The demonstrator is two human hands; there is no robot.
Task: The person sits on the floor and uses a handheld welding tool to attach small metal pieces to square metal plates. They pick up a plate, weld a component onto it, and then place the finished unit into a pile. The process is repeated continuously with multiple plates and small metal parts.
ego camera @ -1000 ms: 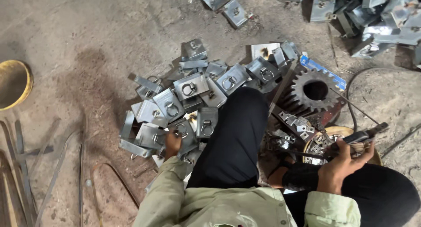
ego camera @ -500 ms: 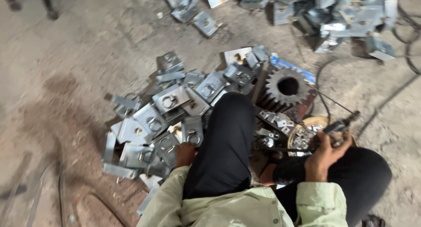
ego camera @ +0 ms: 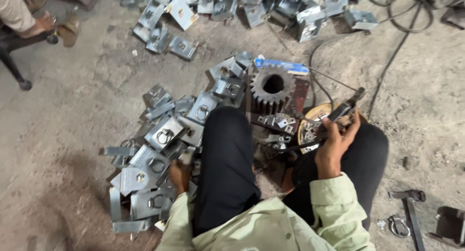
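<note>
packages: none | labels: none | signs: none | screens: none

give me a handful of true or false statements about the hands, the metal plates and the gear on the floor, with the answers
1. The left hand reaches into the pile of metal plates. True.
2. The right hand is empty. False: it grips a dark tool with a cable running from it.
3. A large toothed gear lies on the floor ahead of the person's knees. True.
4. The gear lies on top of the plate pile at the left hand. False: it sits to the right of that pile, nearer the right hand.
5. A hammer lies on the ground at the lower right. True.
</note>
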